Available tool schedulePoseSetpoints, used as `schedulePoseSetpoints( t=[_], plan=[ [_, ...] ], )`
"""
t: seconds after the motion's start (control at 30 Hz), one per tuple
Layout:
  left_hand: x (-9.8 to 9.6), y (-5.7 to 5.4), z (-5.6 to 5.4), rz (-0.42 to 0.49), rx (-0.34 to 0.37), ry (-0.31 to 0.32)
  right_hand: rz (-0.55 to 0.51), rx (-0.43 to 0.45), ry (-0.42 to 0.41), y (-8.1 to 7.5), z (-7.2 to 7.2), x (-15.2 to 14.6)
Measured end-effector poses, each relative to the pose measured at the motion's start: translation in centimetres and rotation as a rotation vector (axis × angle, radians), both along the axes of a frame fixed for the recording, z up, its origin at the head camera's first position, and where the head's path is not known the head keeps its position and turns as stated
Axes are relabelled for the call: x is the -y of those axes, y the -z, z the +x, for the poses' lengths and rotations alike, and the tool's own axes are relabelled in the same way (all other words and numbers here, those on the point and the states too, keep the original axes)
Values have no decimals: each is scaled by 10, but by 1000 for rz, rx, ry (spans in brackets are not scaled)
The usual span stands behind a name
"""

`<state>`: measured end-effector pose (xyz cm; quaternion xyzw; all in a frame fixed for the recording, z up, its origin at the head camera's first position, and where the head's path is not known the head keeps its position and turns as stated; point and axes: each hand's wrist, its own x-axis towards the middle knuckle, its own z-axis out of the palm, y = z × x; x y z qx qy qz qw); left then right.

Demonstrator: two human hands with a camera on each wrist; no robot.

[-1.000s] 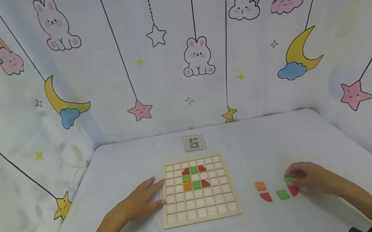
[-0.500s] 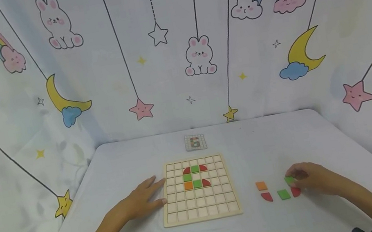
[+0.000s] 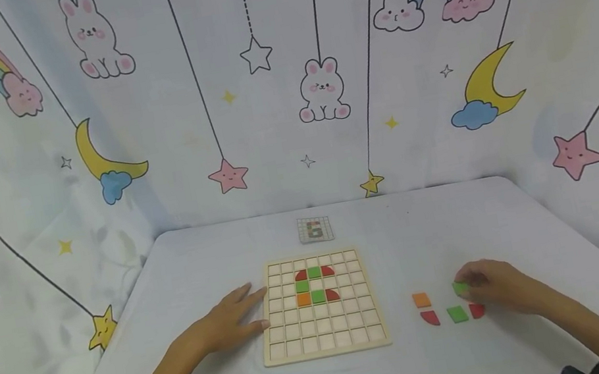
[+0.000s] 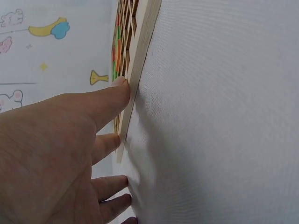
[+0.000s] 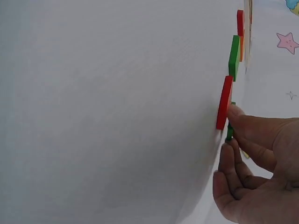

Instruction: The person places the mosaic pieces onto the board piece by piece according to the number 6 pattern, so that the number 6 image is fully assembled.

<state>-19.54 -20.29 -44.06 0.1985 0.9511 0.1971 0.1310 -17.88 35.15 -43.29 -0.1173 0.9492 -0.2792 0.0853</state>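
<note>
In the head view, my left hand (image 3: 227, 323) lies along the left edge of a wooden grid board (image 3: 329, 353), fingers extended and touching its rim. Its thumb (image 4: 110, 100) presses the board's edge in the left wrist view. Red quarter-round, green square and orange square tiles fill some cells in the upper middle of the grid. To the board's right, my right hand (image 3: 500, 286) pinches a green square tile (image 3: 460, 288) between thumb and fingers, just behind a red quarter-round tile (image 3: 478, 310). Part of the pinched tile is hidden by the fingers.
Beside the right hand lie another green square tile (image 3: 457, 314), an orange square tile (image 3: 422, 300) and a red quarter-round tile (image 3: 430, 318). A small pattern card (image 3: 315, 229) sits behind the board on the white-covered table (image 3: 214, 249). A printed curtain (image 3: 164, 104) stands behind.
My right hand has shifted slightly left and away from me, carrying the green square tile with it. The left hand keeps its place at the board.
</note>
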Motion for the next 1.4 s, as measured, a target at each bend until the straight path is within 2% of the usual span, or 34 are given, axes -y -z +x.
schedulePoseSetpoints(
  t=[0.23,0.37,0.57,0.73,0.9,1.17,1.4],
  plan=[
    [-1,0,0,-1,2,-5,-4,-91,-30,-6,-9,36],
    [0,-1,0,0,0,-6,-8,-109,-34,-11,-15,66],
    [-1,-1,-1,-2,0,-3,-5,-28,3,-17,-20,118],
    [-2,0,-2,-5,6,-11,5,-9,21,-12,-20,158],
    [-3,1,0,5,22,-28,-19,3,-18,-8,-15,191],
    [-1,3,-1,-1,10,-25,-26,-103,-167,-9,-8,218],
    [1,5,-2,-2,0,-19,-9,-90,-192,-4,-9,227]
  ],
)
